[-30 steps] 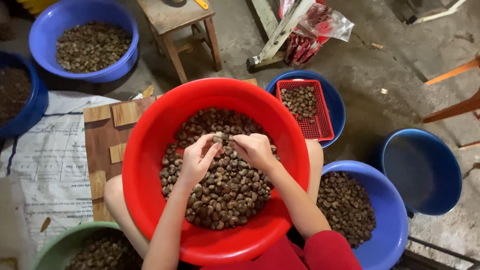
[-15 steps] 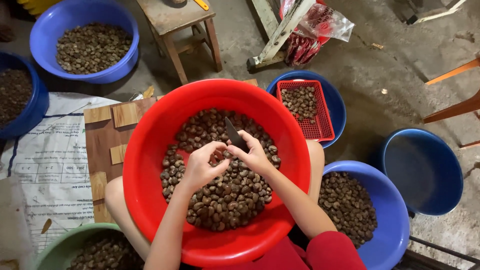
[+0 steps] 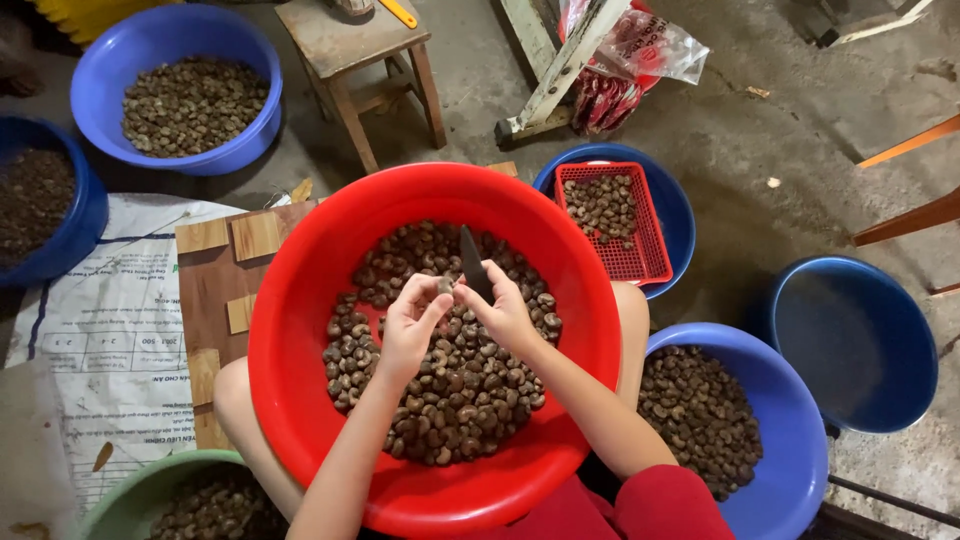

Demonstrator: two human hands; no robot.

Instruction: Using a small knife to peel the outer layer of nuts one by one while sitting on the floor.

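A big red basin [image 3: 300, 300] rests on my lap, filled with brown cashew nuts [image 3: 460, 390]. Over the nuts, my left hand [image 3: 410, 325] pinches a single nut [image 3: 445, 286] at its fingertips. My right hand [image 3: 502, 310] grips a small dark knife [image 3: 472, 262], blade pointing up and away, its edge right beside the held nut. Both hands meet above the middle of the basin.
Blue basins of nuts stand at the right [image 3: 790, 440] and far left [image 3: 250, 120]; another blue basin [image 3: 675, 215] holds a red basket [image 3: 650, 262] of nuts. An empty blue basin [image 3: 850, 340], a green basin [image 3: 130, 490], a wooden stool [image 3: 350, 40] and a wooden board [image 3: 205, 290] surround me.
The knife blade has come into view, rising from my right hand. My left hand lifted a nut up against it. The view shifted slightly.
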